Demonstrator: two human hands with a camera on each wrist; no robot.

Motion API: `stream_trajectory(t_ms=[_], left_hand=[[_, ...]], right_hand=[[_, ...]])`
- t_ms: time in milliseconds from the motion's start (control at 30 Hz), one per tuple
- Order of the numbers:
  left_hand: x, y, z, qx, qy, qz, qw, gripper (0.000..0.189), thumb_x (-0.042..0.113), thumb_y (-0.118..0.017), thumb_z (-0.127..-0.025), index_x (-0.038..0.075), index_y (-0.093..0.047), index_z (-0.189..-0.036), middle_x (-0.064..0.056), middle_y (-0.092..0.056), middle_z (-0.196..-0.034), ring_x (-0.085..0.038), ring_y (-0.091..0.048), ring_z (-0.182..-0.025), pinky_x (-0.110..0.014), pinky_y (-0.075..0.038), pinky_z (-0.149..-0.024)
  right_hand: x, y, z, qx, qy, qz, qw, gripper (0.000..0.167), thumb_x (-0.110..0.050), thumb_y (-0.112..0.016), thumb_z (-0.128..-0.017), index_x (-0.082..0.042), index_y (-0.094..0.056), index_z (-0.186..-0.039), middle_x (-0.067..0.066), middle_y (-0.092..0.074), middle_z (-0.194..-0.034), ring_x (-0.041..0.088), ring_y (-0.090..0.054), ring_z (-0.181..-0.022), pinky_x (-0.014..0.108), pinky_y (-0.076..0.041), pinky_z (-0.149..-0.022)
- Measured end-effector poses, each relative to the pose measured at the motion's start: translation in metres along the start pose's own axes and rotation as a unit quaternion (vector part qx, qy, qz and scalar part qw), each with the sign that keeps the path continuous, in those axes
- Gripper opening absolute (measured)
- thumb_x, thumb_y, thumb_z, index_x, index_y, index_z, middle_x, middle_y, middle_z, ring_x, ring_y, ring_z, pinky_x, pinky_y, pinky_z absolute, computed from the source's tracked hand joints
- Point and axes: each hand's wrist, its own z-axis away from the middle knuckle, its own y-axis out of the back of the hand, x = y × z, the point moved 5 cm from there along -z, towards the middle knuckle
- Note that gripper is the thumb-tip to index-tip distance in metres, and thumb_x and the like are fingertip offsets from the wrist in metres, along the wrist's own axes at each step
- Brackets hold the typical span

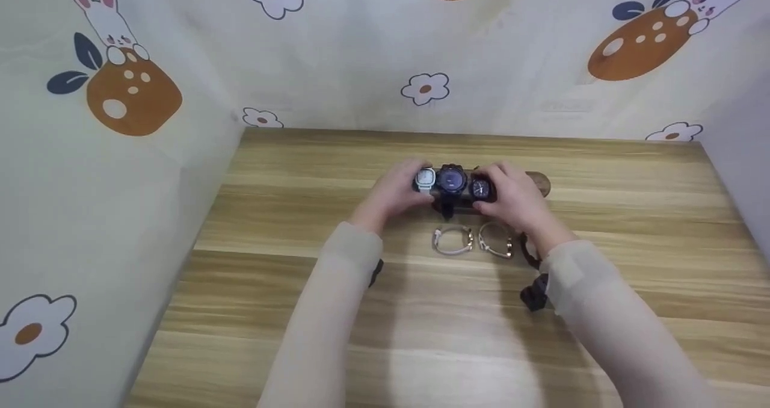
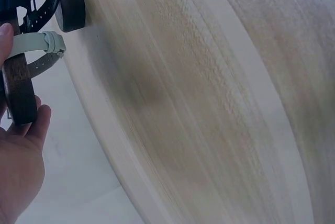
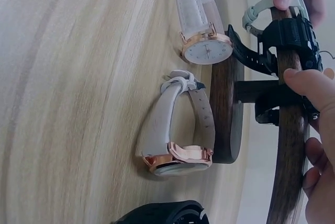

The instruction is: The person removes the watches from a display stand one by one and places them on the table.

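A dark wooden watch stand (image 3: 226,114) stands on the table, its crossbar carrying a mint-green watch (image 1: 425,178), a large round black watch (image 1: 452,180) and a square black watch (image 1: 480,188). My left hand (image 1: 394,191) grips the bar's left end, its thumb against the mint strap and fingertips behind the wood. On the other side my right hand (image 1: 514,194) holds the bar beside the square watch; its thumb lies on the wood and its fingers curl behind. Two white-strapped watches with rose-gold cases, one left (image 3: 193,4) and one right (image 3: 170,114), lie before the stand.
Beside my right sleeve sit a black watch (image 1: 534,296) and a curved black strap (image 1: 529,254). Part of another black object (image 1: 376,272) shows past my left sleeve. Patterned sheeting (image 1: 337,65) borders the wooden tabletop (image 1: 289,215) at the back and left.
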Motion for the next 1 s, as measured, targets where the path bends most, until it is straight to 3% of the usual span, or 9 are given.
stream_trajectory(t_ms=[333,767,1000], left_hand=[[-0.0017,-0.0009,-0.0005,-0.005,0.007,-0.009,0.9999,0.065,0.022,-0.077,-0.077,0.008,-0.047,-0.133,-0.008,-0.052,-0.132,-0.022,-0.045,-0.122,-0.033,-0.030,-0.107],[-0.0003,-0.0008,-0.0010,-0.007,0.004,-0.005,1.0000,0.064,0.022,-0.076,-0.077,0.008,-0.048,-0.132,-0.007,-0.052,-0.131,-0.022,-0.045,-0.122,-0.033,-0.030,-0.107],[-0.0006,-0.0011,-0.0010,-0.004,-0.005,-0.002,1.0000,0.060,0.021,-0.076,-0.076,0.007,-0.050,-0.128,-0.007,-0.055,-0.126,-0.021,-0.047,-0.118,-0.034,-0.033,-0.105]], right_hand=[[-0.0013,0.0007,0.0011,0.029,0.032,0.022,0.9988,0.051,-0.017,-0.076,-0.073,-0.007,-0.053,-0.119,0.017,-0.051,-0.114,0.038,-0.051,-0.103,0.052,-0.041,-0.092],[-0.0020,0.0027,0.0003,0.018,0.017,0.018,0.9995,0.049,-0.015,-0.075,-0.075,-0.005,-0.053,-0.118,0.019,-0.051,-0.113,0.039,-0.052,-0.103,0.054,-0.041,-0.093],[-0.0001,0.0018,0.0022,0.013,-0.011,0.011,0.9998,0.054,-0.013,-0.074,-0.076,-0.004,-0.051,-0.124,0.019,-0.050,-0.113,0.039,-0.052,-0.104,0.054,-0.041,-0.094]])
